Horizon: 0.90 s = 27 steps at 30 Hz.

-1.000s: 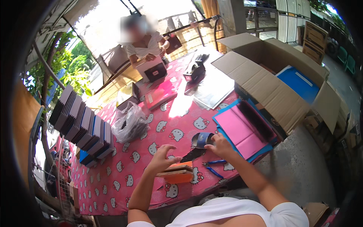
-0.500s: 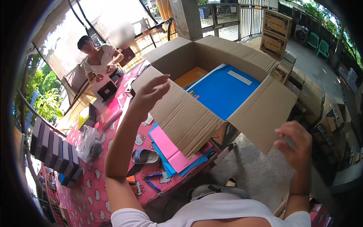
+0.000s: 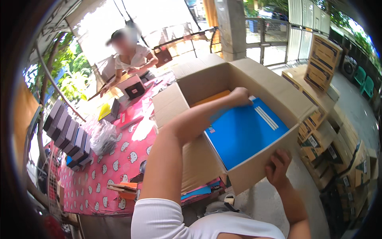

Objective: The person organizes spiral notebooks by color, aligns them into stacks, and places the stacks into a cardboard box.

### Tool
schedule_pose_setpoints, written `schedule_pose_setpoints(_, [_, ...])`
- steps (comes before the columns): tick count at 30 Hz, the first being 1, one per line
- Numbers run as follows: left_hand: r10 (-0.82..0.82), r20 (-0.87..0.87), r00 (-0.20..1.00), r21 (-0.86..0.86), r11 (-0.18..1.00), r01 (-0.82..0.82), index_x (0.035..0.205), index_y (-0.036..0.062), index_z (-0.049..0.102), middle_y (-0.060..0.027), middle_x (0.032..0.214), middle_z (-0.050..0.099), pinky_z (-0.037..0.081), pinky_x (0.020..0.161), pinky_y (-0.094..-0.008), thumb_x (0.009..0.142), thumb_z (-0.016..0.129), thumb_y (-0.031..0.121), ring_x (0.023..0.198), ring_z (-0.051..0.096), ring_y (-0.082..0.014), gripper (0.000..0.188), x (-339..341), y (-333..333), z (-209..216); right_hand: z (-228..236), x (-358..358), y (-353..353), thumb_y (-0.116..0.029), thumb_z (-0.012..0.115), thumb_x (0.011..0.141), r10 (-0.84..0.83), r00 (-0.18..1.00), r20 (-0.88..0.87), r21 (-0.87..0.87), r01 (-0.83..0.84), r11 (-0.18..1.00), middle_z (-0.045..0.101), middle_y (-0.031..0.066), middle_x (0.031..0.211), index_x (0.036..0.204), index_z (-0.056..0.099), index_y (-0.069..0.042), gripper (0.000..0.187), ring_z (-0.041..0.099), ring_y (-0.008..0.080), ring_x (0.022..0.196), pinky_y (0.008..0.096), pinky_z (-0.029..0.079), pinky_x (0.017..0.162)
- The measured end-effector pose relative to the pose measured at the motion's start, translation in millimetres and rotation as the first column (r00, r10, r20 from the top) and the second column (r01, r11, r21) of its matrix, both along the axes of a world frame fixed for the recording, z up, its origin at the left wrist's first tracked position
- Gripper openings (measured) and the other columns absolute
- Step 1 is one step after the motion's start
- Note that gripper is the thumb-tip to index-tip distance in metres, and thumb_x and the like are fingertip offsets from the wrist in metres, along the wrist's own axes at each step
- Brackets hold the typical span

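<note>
A big open cardboard box (image 3: 246, 177) stands in front of me, holding a flat blue folder (image 3: 242, 139) with white strips near one edge. My left hand (image 3: 240, 96) reaches into it, fingers curled at the folder's far corner; the fingertips are partly hidden. Beyond that hand, an orange folder (image 3: 211, 98) shows beside the blue one. Outside the box, my right hand (image 3: 278, 165) is closed against the lower edge of the near right flap, its fingers bent.
A pink patterned tablecloth (image 3: 93, 191) covers the table on the left, with stacked dark notebooks (image 3: 67, 129) and a clear plastic bag (image 3: 103, 137). Across it sits another person (image 3: 133, 59). Closed cartons (image 3: 320, 61) and piled flattened boxes (image 3: 342, 159) line the right.
My left hand has moved right and down into the box onto the blue folder. My right hand has come in to the box's side. The view has shifted, and the near right flap now hangs down.
</note>
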<state>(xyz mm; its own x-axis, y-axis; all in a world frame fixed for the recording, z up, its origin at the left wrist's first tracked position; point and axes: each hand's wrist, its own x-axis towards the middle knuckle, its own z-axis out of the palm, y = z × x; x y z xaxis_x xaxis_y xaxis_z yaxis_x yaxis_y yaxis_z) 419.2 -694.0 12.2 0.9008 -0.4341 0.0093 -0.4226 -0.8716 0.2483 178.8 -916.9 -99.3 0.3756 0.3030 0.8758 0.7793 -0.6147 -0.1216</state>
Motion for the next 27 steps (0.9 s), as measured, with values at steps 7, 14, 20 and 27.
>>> schedule_pose_setpoints(7, [0.188, -0.258, 0.948, -0.057, 0.976, -0.209, 0.097, -0.0014, 0.069, -0.0177, 0.103, 0.067, 0.051, 0.085, -0.0367, 0.064, 0.083, 0.031, 0.099, 0.063, -0.0311, 0.049, 12, -12, -2, -36, 18, 2, -0.042, 0.042, 0.096, -0.049, 0.998, 0.049, 0.074, 0.045, 0.996, 0.039, 0.0134, 0.13, 0.119, 0.044, -0.015, 0.036, 0.035, 0.0344, 0.122, 0.0542, 0.025, 0.104])
schedule_pose_setpoints(14, [0.286, -0.286, 0.914, -0.13, 0.934, -0.333, 0.09, 0.0054, 0.07, -0.0129, 0.106, 0.066, 0.05, 0.086, -0.0403, 0.064, 0.084, 0.024, 0.1, 0.062, -0.0298, 0.035, -5, -14, 14, -43, 20, -12, -0.044, 0.045, 0.094, 0.051, 0.997, -0.051, 0.055, -0.048, 0.997, 0.035, 0.0093, 0.131, 0.12, 0.043, -0.018, 0.037, 0.029, 0.0323, 0.128, 0.0556, 0.021, 0.107])
schedule_pose_setpoints(20, [0.306, -0.172, 0.936, -0.129, 0.935, -0.329, 0.089, 0.006, 0.072, -0.0127, 0.097, 0.068, 0.052, 0.078, -0.0396, 0.066, 0.082, 0.019, 0.09, 0.065, -0.0285, 0.028, -14, -18, 14, -10, 23, -30, -0.039, 0.06, 0.089, 0.157, 0.987, -0.014, -0.026, -0.158, 0.987, 0.044, 0.0155, 0.116, 0.11, 0.051, -0.013, 0.035, 0.045, 0.0317, 0.106, 0.0493, 0.038, 0.088])
schedule_pose_setpoints(27, [0.224, -0.318, 0.921, -0.235, 0.923, -0.306, 0.088, 0.0028, 0.071, -0.0146, 0.094, 0.068, 0.052, 0.076, -0.0355, 0.069, 0.08, 0.015, 0.087, 0.065, -0.0295, 0.024, -17, -8, 15, 84, 57, -63, -0.027, 0.068, 0.085, 0.296, 0.944, -0.146, 0.061, -0.29, 0.955, 0.058, 0.015, 0.1, 0.096, 0.062, -0.006, 0.025, 0.055, 0.032, 0.092, 0.0452, 0.046, 0.08])
